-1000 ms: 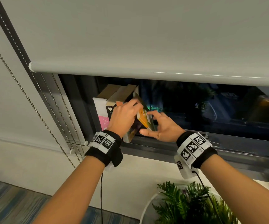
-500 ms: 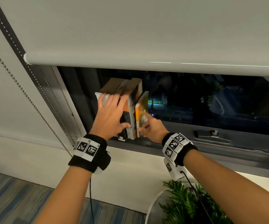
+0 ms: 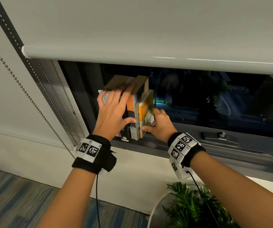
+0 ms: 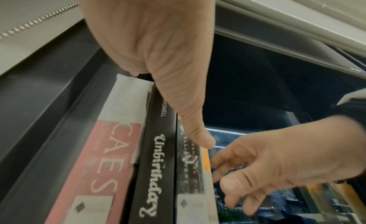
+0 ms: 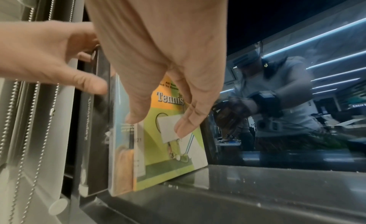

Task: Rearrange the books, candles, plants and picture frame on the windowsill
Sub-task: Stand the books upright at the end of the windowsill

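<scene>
A row of books (image 3: 132,112) stands upright at the far left end of a dark metal windowsill (image 3: 231,150), spines toward the viewer, pushed up against the window frame (image 3: 83,99), which likely serves as a bookend. The left hand (image 3: 112,112) lies flat and open across the spines, fingers spread and straight, thumb resting on a middle spine, apparently bracing the row so it does not tip. The right hand (image 3: 161,124) is open too; in its wrist view, straight fingertips (image 5: 184,127) press the glossy cover of a thin yellow-and-green tennis book (image 3: 146,112), the rightmost in the row, and the thumb rests near its spine, seemingly squeezing it against its neighbours. Whether the thumb actually pinches the book is hard to tell. The books are slim rectangular paperbacks: a pink-and-white spine (image 4: 111,164) at left, then a matte black spine (image 4: 156,157) with ornate white lettering, then a dark glossy one (image 4: 188,169). Their tan page edges show on top. A smooth pale roller blind (image 3: 148,30) hangs low above, with a beaded metal chain (image 3: 25,94) at left. A leafy green plant (image 3: 194,209) sits nearer, at lower right, off the sill.
</scene>
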